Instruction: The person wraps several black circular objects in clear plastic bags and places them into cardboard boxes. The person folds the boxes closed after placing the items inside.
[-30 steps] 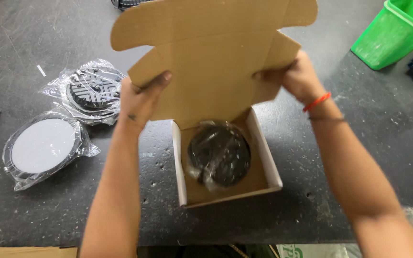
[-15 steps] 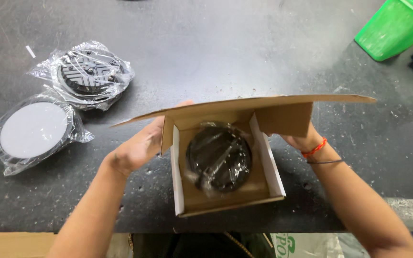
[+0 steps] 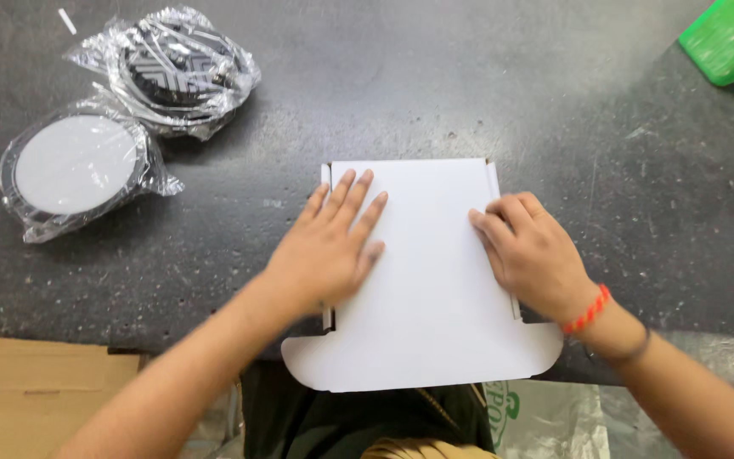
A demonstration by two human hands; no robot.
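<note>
A white cardboard box [image 3: 426, 280] lies on the dark speckled table [image 3: 384, 93] with its lid folded down flat. The lid's front tongue with rounded ears sticks out past the table's near edge. My left hand [image 3: 329, 251] presses flat on the left half of the lid, fingers spread. My right hand [image 3: 533, 255] presses on the lid's right edge, fingers curled; a red cord sits on that wrist. What is inside the box is hidden.
Two round discs in clear plastic wrap lie at the far left: a white-faced one [image 3: 74, 166] and a dark patterned one [image 3: 184, 68] behind it. A green bin [image 3: 732, 38] stands at the far right. Brown cardboard [image 3: 36, 391] sits below the table at left.
The lid swung from upright down over the box and now lies flat. Both hands moved from holding the lid to pressing on top of it. The dark wrapped disc inside is covered.
</note>
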